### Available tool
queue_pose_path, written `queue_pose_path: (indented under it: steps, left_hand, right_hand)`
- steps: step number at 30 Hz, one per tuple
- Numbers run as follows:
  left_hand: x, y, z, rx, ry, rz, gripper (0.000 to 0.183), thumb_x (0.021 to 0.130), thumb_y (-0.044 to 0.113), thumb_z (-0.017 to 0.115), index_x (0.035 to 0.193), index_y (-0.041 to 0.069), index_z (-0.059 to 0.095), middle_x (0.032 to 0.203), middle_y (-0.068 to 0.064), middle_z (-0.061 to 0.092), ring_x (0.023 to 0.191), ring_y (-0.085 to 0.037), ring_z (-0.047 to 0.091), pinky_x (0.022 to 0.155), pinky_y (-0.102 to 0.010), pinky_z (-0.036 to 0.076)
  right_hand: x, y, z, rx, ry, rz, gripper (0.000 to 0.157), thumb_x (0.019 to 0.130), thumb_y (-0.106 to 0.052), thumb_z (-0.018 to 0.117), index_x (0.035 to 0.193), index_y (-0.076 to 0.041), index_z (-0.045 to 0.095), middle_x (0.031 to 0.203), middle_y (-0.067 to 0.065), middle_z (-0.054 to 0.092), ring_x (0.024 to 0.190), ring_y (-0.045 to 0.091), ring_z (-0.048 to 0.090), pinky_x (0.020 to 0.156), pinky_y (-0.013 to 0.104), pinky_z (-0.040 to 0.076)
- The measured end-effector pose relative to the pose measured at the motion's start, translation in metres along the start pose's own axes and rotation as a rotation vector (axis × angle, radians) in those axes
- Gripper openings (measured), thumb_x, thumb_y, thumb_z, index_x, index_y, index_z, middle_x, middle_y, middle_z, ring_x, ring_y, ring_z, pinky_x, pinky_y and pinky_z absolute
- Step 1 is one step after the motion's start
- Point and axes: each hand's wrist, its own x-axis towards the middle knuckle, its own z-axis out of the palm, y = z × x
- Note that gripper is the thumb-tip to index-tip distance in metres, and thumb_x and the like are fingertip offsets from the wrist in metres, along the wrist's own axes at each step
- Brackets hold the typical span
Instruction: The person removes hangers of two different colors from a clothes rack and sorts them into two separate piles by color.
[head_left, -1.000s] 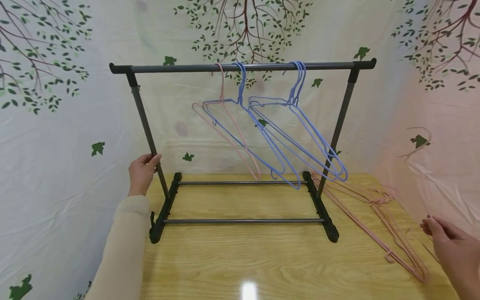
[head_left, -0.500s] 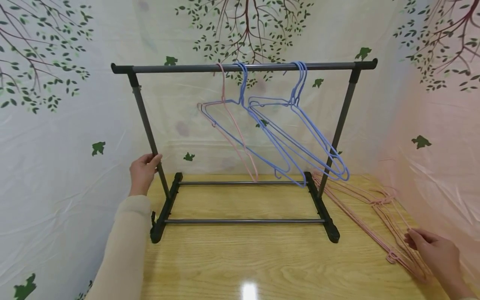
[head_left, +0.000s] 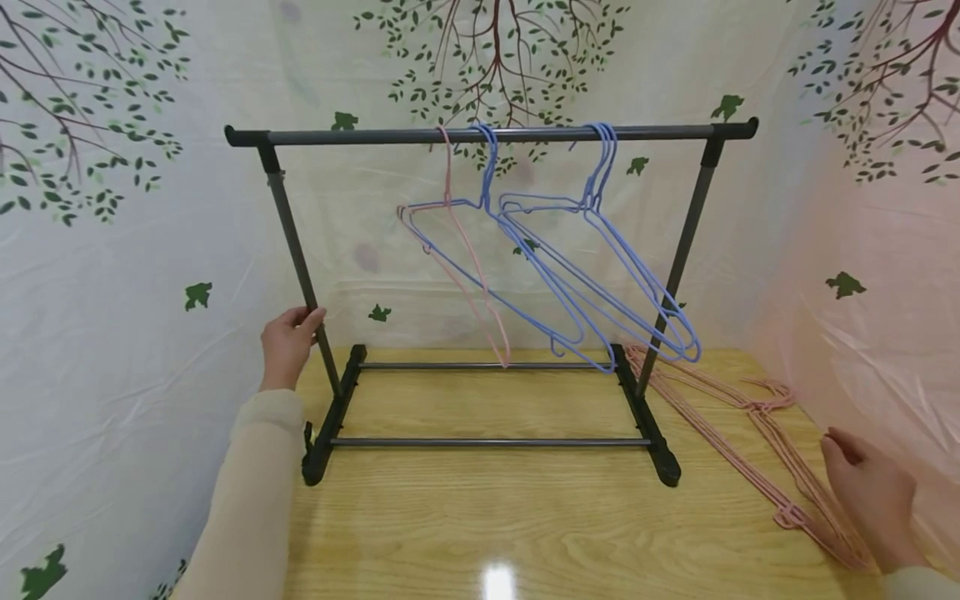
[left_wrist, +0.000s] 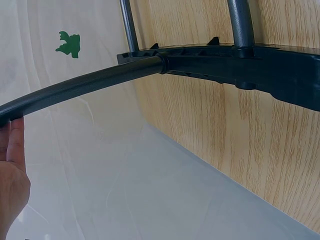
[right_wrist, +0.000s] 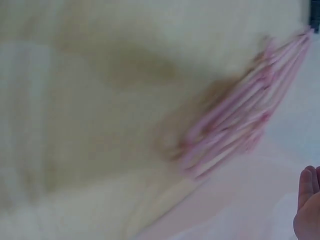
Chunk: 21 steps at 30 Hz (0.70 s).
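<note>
My left hand (head_left: 289, 346) holds the left post (head_left: 295, 242) of a black clothes rack (head_left: 330, 138), thumb and fingertips against the tube. In the left wrist view, fingers (left_wrist: 16, 142) touch the post from below. My right hand (head_left: 870, 492) hovers beside a pile of pink wire hangers (head_left: 761, 408) on the table at the right; it holds nothing. The right wrist view shows its fingers (right_wrist: 306, 187) fairly straight and apart from the pink hangers (right_wrist: 240, 110), which are blurred. From the rack's bar hang one pink hanger (head_left: 447, 179) and several blue hangers (head_left: 592, 204) in two bunches.
The rack's black feet (head_left: 663, 458) stand on a wood-grain table (head_left: 480, 508), joined by two low bars (head_left: 487, 443). A pale sheet (head_left: 135, 275) printed with leaves and branches surrounds the table at the back and sides.
My right hand has brought a pink hanger left onto the pile and let it go. The hanging pink hanger has swung slightly. My left hand stays on the post.
</note>
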Motion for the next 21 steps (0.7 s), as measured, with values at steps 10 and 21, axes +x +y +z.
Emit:
queue_pose_path:
  steps: [10, 21]
  left_hand:
    - [-0.002, 0.001, 0.000, 0.000, -0.005, 0.007, 0.058, 0.097, 0.050, 0.056, 0.132, 0.004, 0.062, 0.126, -0.014, 0.060, 0.114, -0.028, 0.057, 0.097, -0.040, 0.050]
    - [-0.002, 0.002, 0.000, -0.010, -0.016, 0.000, 0.059, 0.097, 0.050, 0.055, 0.134, 0.004, 0.060, 0.129, -0.015, 0.060, 0.117, -0.029, 0.057, 0.098, -0.040, 0.049]
  right_hand:
    - [0.017, -0.083, -0.013, 0.358, 0.146, 0.081, 0.036, 0.096, -0.028, 0.066, 0.122, -0.004, 0.071, 0.075, -0.042, 0.052, 0.069, -0.019, 0.051, 0.066, 0.003, 0.036]
    - [0.022, -0.222, -0.040, 0.720, 0.245, -0.237, 0.023, 0.096, -0.009, 0.066, 0.115, 0.002, 0.072, 0.098, -0.011, 0.072, 0.089, 0.002, 0.069, 0.081, 0.010, 0.049]
